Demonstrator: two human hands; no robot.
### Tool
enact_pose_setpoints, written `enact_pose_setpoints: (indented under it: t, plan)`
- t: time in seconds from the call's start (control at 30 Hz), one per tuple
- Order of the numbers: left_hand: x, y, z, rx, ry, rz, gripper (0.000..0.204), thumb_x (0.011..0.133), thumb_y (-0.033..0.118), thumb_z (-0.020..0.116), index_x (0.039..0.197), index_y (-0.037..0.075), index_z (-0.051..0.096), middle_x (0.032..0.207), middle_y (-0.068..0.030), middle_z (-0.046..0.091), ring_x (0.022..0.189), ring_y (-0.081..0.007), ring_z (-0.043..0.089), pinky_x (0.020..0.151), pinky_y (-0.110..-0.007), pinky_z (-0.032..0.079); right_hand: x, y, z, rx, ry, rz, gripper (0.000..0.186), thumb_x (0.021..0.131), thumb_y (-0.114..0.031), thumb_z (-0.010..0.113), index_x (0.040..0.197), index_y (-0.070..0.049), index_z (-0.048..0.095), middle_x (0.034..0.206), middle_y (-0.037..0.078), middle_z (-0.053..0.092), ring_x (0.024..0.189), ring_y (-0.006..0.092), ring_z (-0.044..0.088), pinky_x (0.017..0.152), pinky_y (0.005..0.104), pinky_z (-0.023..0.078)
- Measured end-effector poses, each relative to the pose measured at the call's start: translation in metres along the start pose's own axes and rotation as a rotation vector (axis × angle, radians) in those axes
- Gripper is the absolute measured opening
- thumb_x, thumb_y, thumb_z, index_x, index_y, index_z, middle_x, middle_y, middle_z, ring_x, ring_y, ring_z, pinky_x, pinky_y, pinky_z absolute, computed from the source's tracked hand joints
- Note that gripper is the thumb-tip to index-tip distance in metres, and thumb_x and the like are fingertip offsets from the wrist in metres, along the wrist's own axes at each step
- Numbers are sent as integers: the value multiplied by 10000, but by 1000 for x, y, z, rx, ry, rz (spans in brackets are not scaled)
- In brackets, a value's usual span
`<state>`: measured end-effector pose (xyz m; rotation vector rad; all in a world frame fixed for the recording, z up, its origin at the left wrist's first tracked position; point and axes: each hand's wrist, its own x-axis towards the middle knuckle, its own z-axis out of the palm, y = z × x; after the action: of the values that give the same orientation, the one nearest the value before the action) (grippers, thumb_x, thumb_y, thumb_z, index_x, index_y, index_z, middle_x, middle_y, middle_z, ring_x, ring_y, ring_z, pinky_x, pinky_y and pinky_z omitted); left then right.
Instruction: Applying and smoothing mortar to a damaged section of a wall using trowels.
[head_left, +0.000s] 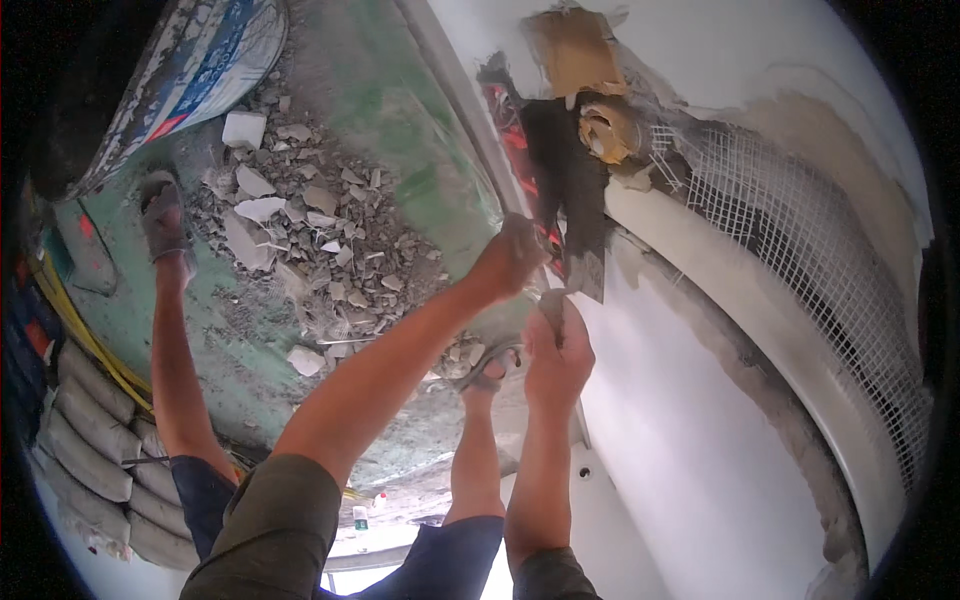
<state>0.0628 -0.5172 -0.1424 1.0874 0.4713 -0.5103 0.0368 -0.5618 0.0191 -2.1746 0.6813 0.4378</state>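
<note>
My left hand (512, 252) is closed at the edge of a red-and-dark, plaster-smeared strip (508, 140); what its fingers hold is hard to make out. Just below and to its right, my right hand (555, 350) grips a putty-smeared tool (585, 275), apparently a trowel, whose dark blade reaches up the wall edge, partly merging with a dark area. Above it are a tan patch (568, 50) and a tan ring-shaped fitting (605, 133). White mesh (780, 220) runs along the curved pale band (735, 265) to the right.
Broken plaster rubble (310, 225) lies on the green floor (385, 120) beside my sandalled feet (168, 215). A large striped sack or container (190, 70) stands at the upper left. Stacked grey sacks (90, 440), yellow hoses (75, 310) and a small bottle (360, 518) lie farther out.
</note>
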Motion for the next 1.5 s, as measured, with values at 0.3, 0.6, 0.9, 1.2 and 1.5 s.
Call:
enact_pose_setpoints:
  t: [0.3, 0.6, 0.9, 1.2, 1.5]
  plan:
    - [-4, -1, -3, -89, -12, -35, 449, 834, 198, 634, 1153, 0, 387, 879, -114, 506, 727, -206, 571, 642, -363, 497, -21, 26, -26, -377, 24, -364, 337, 906, -130, 593, 1200, 31, 552, 901, 101, 637, 767, 202, 606, 700, 306, 488]
    - [2, -24, -15, 443, 63, 292, 467, 857, 191, 607, 1195, -17, 361, 970, -206, 531, 836, -320, 610, 704, -419, 502, 48, -8, 8, -577, -59, -452, 347, 904, -158, 580, 1209, 6, 557, 1077, 194, 633, 976, 351, 616, 839, 398, 480]
    - [-15, 5, -13, -44, -68, -60, 518, 882, 160, 622, 1256, 65, 277, 934, -82, 493, 807, -205, 568, 635, -386, 581, -3, 1, -9, -479, 2, -376, 385, 893, -121, 584, 1245, 23, 530, 1056, 195, 635, 964, 354, 625, 862, 383, 479]
    - [-25, 21, -15, -19, -76, -127, 505, 896, 205, 631, 1241, 81, 284, 969, -91, 509, 790, -181, 562, 561, -342, 588, 11, -8, -12, -493, -48, -262, 397, 895, -189, 585, 1224, 30, 548, 1117, 208, 632, 1007, 320, 631, 879, 368, 476]
    - [-1, -24, -20, 188, -38, 249, 446, 890, 187, 636, 1184, 81, 318, 870, -30, 464, 751, -120, 506, 537, -320, 562, -22, 40, -26, -613, -28, -405, 351, 896, -117, 584, 1207, 34, 519, 1005, 177, 604, 881, 319, 614, 776, 385, 492]
